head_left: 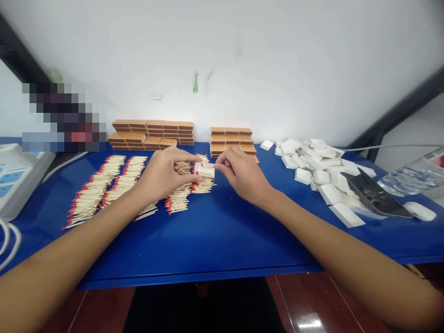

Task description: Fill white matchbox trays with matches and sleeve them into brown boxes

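A small white matchbox tray [206,172] is in my left hand [161,171], pinched at its left end between thumb and fingers. A few red match heads show at that end. My right hand [244,176] is closed, its thumb and fingertips pressed together at the tray's right end. Whatever those fingertips pinch is too small to make out. Directly under the tray lies a heap of matches [202,187] with red heads to the left. More matches [178,201] lie beneath and beside my left hand, partly hidden by it.
Further left are long rows of matches [92,196]. Stacked matchboxes [169,129] and a second stack [231,138] stand along the wall. At right lie a pile of white trays [321,162], a phone [378,196], a white mouse [420,211] and a plastic bottle [412,173]. A power strip [21,180] sits left.
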A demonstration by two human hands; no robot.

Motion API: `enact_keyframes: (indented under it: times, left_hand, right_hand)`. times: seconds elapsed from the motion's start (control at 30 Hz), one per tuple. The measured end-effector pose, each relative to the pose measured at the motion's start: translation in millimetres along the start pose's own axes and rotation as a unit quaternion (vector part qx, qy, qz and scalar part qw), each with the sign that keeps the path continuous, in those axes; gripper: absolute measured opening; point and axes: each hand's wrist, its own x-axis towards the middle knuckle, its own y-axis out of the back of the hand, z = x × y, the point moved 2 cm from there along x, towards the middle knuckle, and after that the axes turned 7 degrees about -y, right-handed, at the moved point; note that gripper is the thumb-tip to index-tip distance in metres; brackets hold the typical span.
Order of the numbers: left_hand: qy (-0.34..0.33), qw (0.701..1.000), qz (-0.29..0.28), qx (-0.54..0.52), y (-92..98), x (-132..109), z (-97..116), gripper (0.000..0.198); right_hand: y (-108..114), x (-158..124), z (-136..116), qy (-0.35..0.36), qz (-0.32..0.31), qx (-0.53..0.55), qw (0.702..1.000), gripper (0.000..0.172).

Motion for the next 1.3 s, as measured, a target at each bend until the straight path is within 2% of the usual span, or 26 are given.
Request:
enact_keyframes:
  times: [0.27, 0.4, 0.63, 0.97, 1.3]
  left_hand:
    - [0.0, 1.0, 0.006, -0.017, -1.6, 0.0, 3.3, 0.045]
    - [0.007, 1.0, 0.008, -0.002, 0.9, 0.8, 1.3, 0.038]
    - [0.017, 0.999, 0.004, 0.031, 4.8, 3.9, 2.2, 0.026]
    - [-0.018, 0.999, 0.018, 0.045, 4.4, 2.3, -0.3, 0.024]
    - [-0.013, 0.999, 0.006, 0.042, 5.1, 3.6, 1.6, 0.024]
  right_hand:
    - [-4.3, -4.7, -6.5, 0.029, -0.014, 0.009, 0.999, 0.009]
    - [-3.3, -12.2, -20.2, 0.079, -0.003, 0.05, 0.996, 0.012]
    - [-21.3, -27.5, -48.5, 0.172, -0.122, 0.058, 0.976, 0.015]
    - [-32.6, -29.7, -52.0, 0.133, -0.149, 0.014, 0.98, 0.008]
    - [-36.5, -27.1, -53.9, 0.138, -0.16, -0.023, 0.977, 0.019]
